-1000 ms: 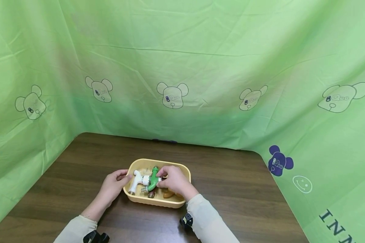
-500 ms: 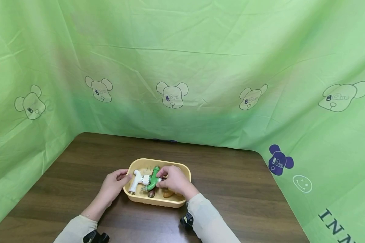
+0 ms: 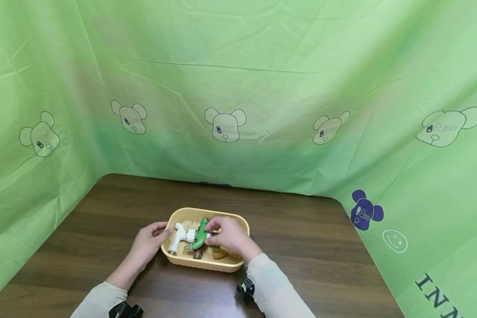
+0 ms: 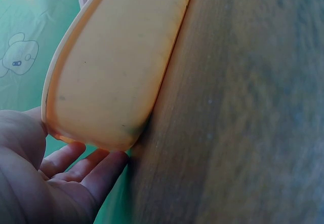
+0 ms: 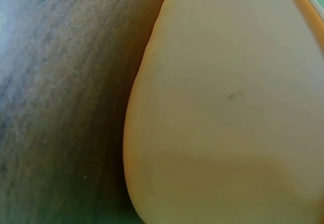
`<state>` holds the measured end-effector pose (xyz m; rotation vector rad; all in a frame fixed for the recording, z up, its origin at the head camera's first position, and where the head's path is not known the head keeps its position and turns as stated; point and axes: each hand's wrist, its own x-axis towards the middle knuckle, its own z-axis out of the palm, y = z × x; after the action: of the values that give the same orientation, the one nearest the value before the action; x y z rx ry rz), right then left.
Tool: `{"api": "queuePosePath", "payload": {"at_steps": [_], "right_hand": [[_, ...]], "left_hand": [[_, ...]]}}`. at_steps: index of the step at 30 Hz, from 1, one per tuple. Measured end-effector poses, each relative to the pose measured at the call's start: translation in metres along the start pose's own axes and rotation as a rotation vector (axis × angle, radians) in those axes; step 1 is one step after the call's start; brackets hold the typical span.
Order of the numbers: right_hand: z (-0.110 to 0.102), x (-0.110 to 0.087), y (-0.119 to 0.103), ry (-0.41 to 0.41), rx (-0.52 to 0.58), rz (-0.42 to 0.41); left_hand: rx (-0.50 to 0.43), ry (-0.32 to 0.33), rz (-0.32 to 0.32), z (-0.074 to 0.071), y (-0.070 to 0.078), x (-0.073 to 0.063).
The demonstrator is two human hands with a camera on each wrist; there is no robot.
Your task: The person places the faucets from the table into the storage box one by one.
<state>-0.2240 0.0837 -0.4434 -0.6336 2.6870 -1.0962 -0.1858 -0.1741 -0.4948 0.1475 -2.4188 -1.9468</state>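
Observation:
A yellow plastic tub (image 3: 200,263) stands on the table and holds several taps. My left hand (image 3: 149,243) grips its left end, the thumb at the rim and the fingers against the outer wall, as the left wrist view shows. Inside the tub, my right hand (image 3: 230,237) pinches a green tap (image 3: 201,235) between thumb and fingers. Left of that lies a white tap (image 3: 178,238) with its collar toward the green one. A dark brownish fitting (image 3: 198,254) shows partly under the green tap. In the right wrist view only the tub wall (image 5: 223,107) and table appear; the hand is hidden.
A yellow-brown piece (image 3: 219,254) lies in the tub below the right hand, partly covered. The brown wooden table (image 3: 302,247) extends around the tub. Green printed cloth (image 3: 230,88) hangs behind it and at both sides.
The right wrist and sleeve have shifted very slightly to the right. The left hand, the tub and the taps look practically the same.

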Motion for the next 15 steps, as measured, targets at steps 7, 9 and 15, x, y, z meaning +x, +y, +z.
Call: {"api": "queuePosePath", "payload": {"at_steps": [7,9,15], "right_hand": [[-0.0009,-0.0036,0.0024,0.003,0.001,-0.002],[-0.0016,-0.0046,0.0032,0.005,-0.004,-0.005],[-0.0063,-0.0075,0.0023,0.017,0.002,-0.023]], "left_hand": [[-0.003,-0.002,0.002,0.0003,-0.0022,0.0006],[0.000,0.000,0.001,0.0004,-0.0035,0.0015],[0.001,0.006,-0.009,0.0004,-0.0047,0.0034]]}}
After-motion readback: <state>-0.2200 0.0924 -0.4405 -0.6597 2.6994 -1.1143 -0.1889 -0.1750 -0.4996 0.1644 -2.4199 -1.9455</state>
